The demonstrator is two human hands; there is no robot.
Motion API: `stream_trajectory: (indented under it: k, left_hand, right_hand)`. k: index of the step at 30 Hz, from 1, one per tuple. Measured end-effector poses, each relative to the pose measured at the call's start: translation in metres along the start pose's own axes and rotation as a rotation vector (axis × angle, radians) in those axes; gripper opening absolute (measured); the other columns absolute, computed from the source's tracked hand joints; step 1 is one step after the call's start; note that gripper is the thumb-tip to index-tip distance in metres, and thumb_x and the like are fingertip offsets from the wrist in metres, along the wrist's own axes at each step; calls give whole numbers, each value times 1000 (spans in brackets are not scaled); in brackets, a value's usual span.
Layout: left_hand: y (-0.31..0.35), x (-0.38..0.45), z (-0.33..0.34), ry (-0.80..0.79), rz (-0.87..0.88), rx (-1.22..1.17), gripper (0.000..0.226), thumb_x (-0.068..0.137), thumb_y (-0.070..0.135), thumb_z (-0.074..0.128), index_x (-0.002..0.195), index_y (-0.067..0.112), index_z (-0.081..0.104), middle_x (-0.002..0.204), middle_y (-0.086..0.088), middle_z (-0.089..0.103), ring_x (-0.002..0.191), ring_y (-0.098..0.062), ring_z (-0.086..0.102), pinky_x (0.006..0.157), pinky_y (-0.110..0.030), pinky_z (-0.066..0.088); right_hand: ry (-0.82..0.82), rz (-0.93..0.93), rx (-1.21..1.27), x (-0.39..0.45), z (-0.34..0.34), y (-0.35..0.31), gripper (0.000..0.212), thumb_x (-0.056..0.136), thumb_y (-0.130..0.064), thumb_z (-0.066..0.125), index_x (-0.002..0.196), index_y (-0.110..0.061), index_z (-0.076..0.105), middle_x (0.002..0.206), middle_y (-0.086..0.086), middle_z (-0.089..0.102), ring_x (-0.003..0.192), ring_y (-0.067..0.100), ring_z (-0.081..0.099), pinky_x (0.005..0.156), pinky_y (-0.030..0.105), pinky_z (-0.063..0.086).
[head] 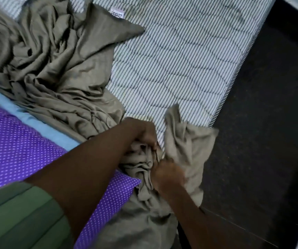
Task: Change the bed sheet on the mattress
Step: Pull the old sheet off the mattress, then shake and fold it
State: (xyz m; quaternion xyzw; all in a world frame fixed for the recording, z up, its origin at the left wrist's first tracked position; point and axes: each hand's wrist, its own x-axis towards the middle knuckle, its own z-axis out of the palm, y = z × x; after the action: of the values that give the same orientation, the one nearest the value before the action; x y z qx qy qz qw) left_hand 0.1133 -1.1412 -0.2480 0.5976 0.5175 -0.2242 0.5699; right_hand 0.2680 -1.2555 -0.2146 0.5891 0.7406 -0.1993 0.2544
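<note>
A crumpled olive-grey bed sheet lies bunched over the left half of the striped white mattress, whose right part is bare. My left hand grips a gathered bunch of the sheet near the mattress's front corner. Just below it, my right hand grips another fold of the same sheet, and a loose flap hangs over the mattress edge beside it.
A purple pillow with white dots lies at the left on a light blue cloth. Dark floor runs along the mattress's right edge. A white label sits on the mattress near the top.
</note>
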Motion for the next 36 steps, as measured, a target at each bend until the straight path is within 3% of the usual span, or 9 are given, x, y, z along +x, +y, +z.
stream_trajectory:
  k: [3,7,11,14,19,25,28,33,36]
  left_hand:
    - [-20,-16,-18,221,27,-207,30,78,41,70,86,14,79,88,-4,75,82,-23,71,85,-45,61]
    - [-56,-28,-38,460,6,-407,19,97,18,65,97,8,81,98,-8,79,93,-22,74,87,-38,60]
    - [-95,-42,-57,712,-94,-361,17,94,18,65,101,18,80,112,-2,76,108,-18,68,87,-24,51]
    - [-126,-43,-74,882,-167,-295,23,88,29,61,108,27,72,121,-4,69,116,-26,63,99,-38,50]
    - [-168,-56,-102,872,-352,242,61,88,33,60,147,21,45,151,-5,44,140,-26,42,112,-44,33]
    - [-245,-78,-140,785,-560,503,70,92,41,55,155,19,33,152,-3,40,144,-22,33,119,-42,22]
    - [-287,-104,-152,748,-674,453,73,91,45,55,156,22,32,153,-1,39,144,-22,34,117,-43,25]
    - [-363,-153,-166,798,-913,-41,75,87,44,64,151,18,35,154,-10,45,142,-31,43,113,-51,40]
    - [-376,-159,-175,810,-926,21,84,87,57,60,153,15,30,153,-12,48,138,-30,49,121,-46,23]
  right_hand:
    - [-262,-54,76,-9,-5,-12,35,100,-30,41,116,-13,68,119,11,70,115,33,66,93,37,51]
    - [129,11,-7,27,-28,-35,34,77,-25,73,110,-18,70,118,11,67,112,36,62,93,46,48]
    - [52,25,797,109,-69,-76,22,88,-16,66,108,-17,77,111,3,74,108,23,68,95,33,52]
    - [49,-54,939,185,-76,-118,24,90,-23,61,107,-16,76,108,7,76,106,27,70,98,41,54]
    - [3,-189,1038,259,-102,-198,25,92,-28,47,98,-19,69,106,13,72,104,34,67,96,51,54]
    - [15,-354,991,301,-135,-300,69,85,-58,32,109,-7,72,120,20,68,115,35,61,106,47,45]
    - [-122,-571,834,318,-141,-352,60,90,-44,35,126,-8,68,134,17,65,128,32,57,114,45,39]
    - [-158,-822,660,306,-139,-409,71,91,-39,48,151,-2,46,155,21,46,146,32,42,124,41,26]
    - [-136,-872,731,286,-130,-413,60,95,-24,55,148,5,48,151,26,50,142,37,46,121,38,29]
